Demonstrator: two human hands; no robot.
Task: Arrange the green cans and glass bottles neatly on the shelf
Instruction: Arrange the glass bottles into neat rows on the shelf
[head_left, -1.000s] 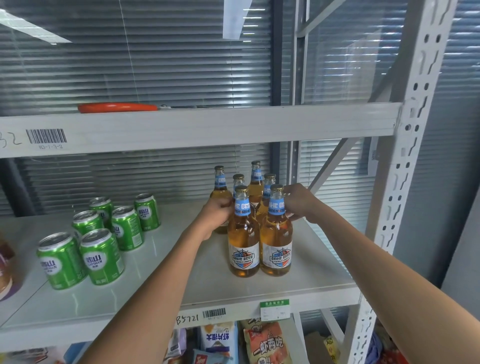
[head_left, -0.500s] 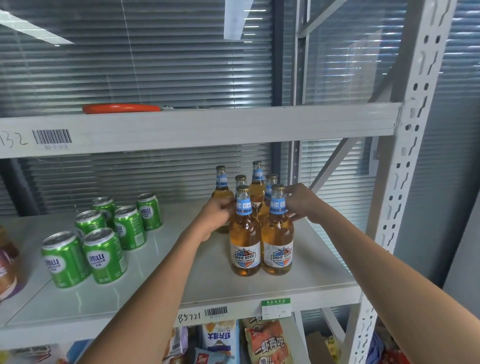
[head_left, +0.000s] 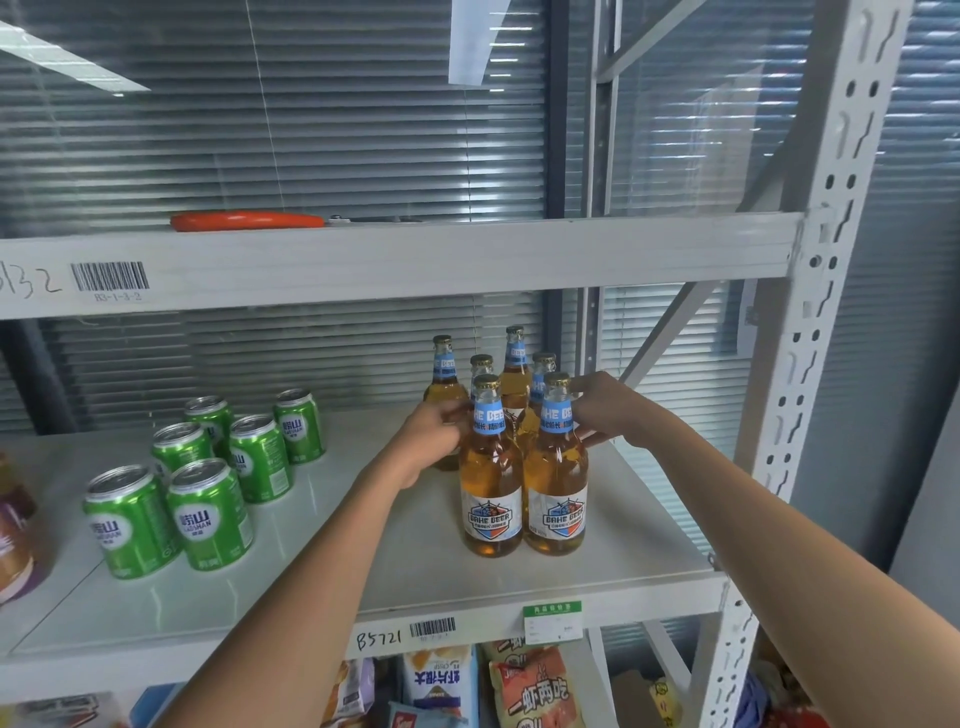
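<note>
Glass bottles (head_left: 519, 457): six, upright, clustered between your two hands on the right part of the shelf (head_left: 519, 592). The front pair stands shoulder to shoulder, labels facing you; four more sit behind them in a looser bunch, the back-left one a little apart from the rest.

Your left hand (head_left: 434, 441) is cupped against the left side of the cluster at neck and shoulder height, fingers curled narrow. Whether it grips a bottle behind the front-left one or only presses on it cannot be told, as the front bottle hides the fingertips. Your right hand (head_left: 602, 415) closes around the neck of the front-right bottle (head_left: 555, 467), thumb on the blue neck label. The two-sided hold looks like a squeeze to close gaps and square the block up, judging by the tight front pair.

Green cans (head_left: 208, 467): six, well out past your left hand, upright in a loose diagonal double file, not yet squared to the shelf edge. Beyond them, at the far left edge, a partly visible purple packet (head_left: 13, 540).

Above your hands, an orange-handled tool (head_left: 247, 220) lies on the upper shelf. Below your forearms, snack bags (head_left: 530, 686) fill the lower level.

Against half a second back: the bottles stand as they did and your hands are in much the same places; your right hand seems to sit slightly further forward on the front-right neck. The cans have not moved.
</note>
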